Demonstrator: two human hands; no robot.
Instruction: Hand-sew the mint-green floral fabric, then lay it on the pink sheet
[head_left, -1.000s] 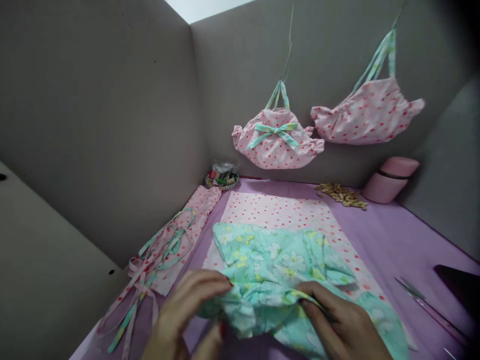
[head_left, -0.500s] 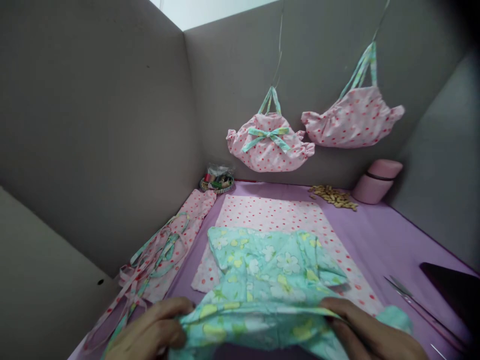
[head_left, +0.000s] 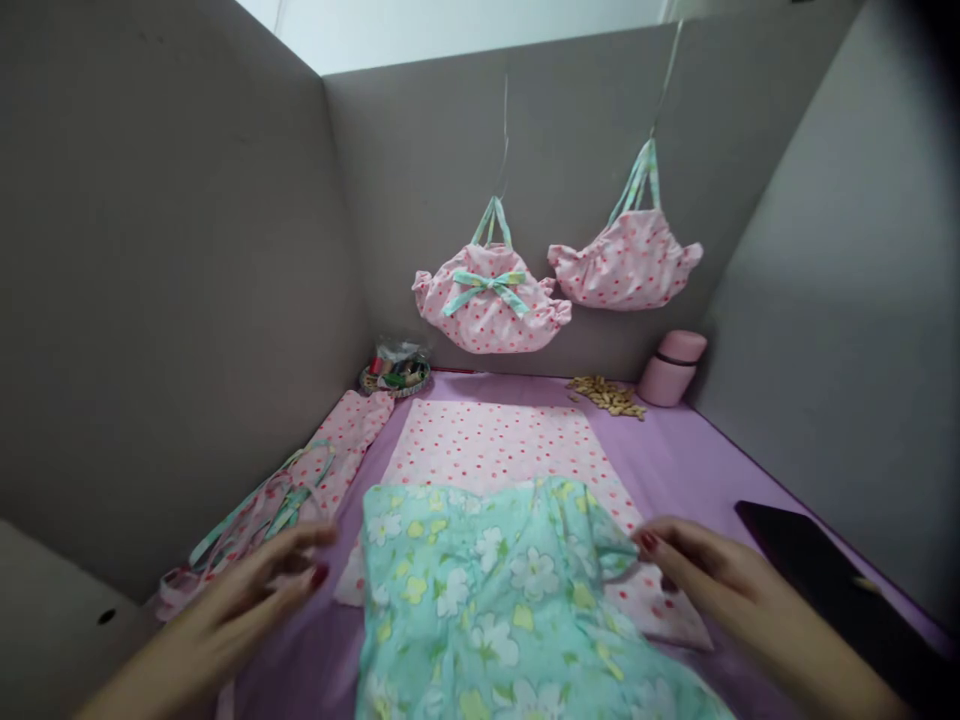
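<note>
A mint-green floral fabric piece (head_left: 487,590), printed with white and yellow flowers, lies spread before me with some creases. It overlaps a pink cloth with red dots (head_left: 495,440) lying flat underneath. My left hand (head_left: 277,580) hovers off the floral fabric's left side, thumb and fingers apart, holding nothing. On the other side, my right hand (head_left: 697,570) has thumb and forefinger pinched at the floral fabric's right edge, where it lifts slightly. The lower end of the floral fabric runs out of view.
Dotted pieces with thin straps (head_left: 300,490) lie along the left wall. A basket of thread (head_left: 397,375) sits in the back corner. Two dotted ruffled bags (head_left: 491,320) hang behind. Peanuts (head_left: 607,395), a pink flask (head_left: 673,370) and a dark flat object (head_left: 810,560) are at right.
Both hands have let go of the gathered near edge and moved apart. The floral fabric now lies flatter. My right hand has come to its right edge, and the view has shifted.
</note>
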